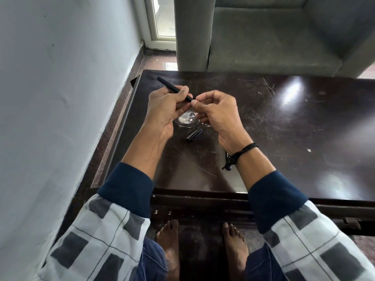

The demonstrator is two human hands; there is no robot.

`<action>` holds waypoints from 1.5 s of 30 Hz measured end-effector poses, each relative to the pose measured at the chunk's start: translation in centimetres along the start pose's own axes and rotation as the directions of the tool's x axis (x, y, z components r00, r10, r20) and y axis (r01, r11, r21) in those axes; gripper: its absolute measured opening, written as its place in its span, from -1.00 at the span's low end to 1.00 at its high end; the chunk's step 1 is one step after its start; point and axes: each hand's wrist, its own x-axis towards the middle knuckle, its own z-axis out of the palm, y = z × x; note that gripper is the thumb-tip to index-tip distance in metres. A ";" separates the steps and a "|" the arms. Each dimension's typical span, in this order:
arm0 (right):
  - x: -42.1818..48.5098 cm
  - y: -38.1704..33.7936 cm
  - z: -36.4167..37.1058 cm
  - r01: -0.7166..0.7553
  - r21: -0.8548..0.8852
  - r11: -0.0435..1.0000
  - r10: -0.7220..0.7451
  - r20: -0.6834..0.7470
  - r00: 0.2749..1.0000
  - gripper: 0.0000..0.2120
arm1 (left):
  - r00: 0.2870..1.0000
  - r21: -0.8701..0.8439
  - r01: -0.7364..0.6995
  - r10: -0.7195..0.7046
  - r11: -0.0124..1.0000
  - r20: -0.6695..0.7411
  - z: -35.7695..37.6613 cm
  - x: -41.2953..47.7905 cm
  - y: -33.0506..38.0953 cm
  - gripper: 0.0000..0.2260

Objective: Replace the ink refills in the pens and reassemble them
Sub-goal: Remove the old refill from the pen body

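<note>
pen cap on table, sofa behind table

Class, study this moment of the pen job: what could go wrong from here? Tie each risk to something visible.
The right hand pinches only a small black part at the end of the pen barrel that the left hand grips; a slip could drop it. The black pen cap lies loose on the dark table under the hands, easy to overlook or knock away.

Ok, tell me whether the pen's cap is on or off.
Off: the cap lies on the table, apart from the pen in the left hand.
</note>
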 end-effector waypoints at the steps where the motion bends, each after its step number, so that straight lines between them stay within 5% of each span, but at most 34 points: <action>1: 0.0 0.0 0.0 0.000 0.008 1.000 0.000 0.003 1.000 -0.85 | 1.000 0.001 -0.002 0.002 1.000 0.001 0.0 0.0 0.0 -0.85; 5: 0.1 0.1 -0.1 -0.038 -0.040 0.998 0.038 -0.013 0.999 -0.74 | 1.000 0.009 -0.006 0.006 1.000 0.001 0.1 0.0 -0.1 -0.85; 13: 0.1 0.0 -0.2 -0.008 -0.020 1.000 0.008 0.007 1.000 -0.91 | 1.000 0.018 -0.004 0.004 1.000 0.004 0.0 -0.1 -0.1 -0.84; 20: 0.1 0.0 0.1 -0.083 -0.093 0.992 0.082 -0.018 0.996 -0.71 | 1.000 0.011 -0.003 0.003 1.000 0.006 -0.1 0.1 -0.1 -0.83; 27: 0.1 0.0 0.0 -0.039 -0.043 0.998 0.039 0.005 0.999 -0.90 | 1.000 0.018 -0.002 0.002 1.000 0.003 -0.1 0.0 -0.1 -0.84; 35: 0.0 -0.1 0.1 -0.089 -0.052 0.995 0.090 0.026 0.996 -0.73 | 1.000 0.016 -0.008 0.008 1.000 0.006 0.0 -0.1 0.0 -0.84; 45: 0.1 -0.1 0.1 -0.090 -0.056 0.994 0.091 0.003 0.996 -0.87 | 1.000 0.036 -0.005 0.005 0.999 0.007 -0.1 0.0 0.0 -0.88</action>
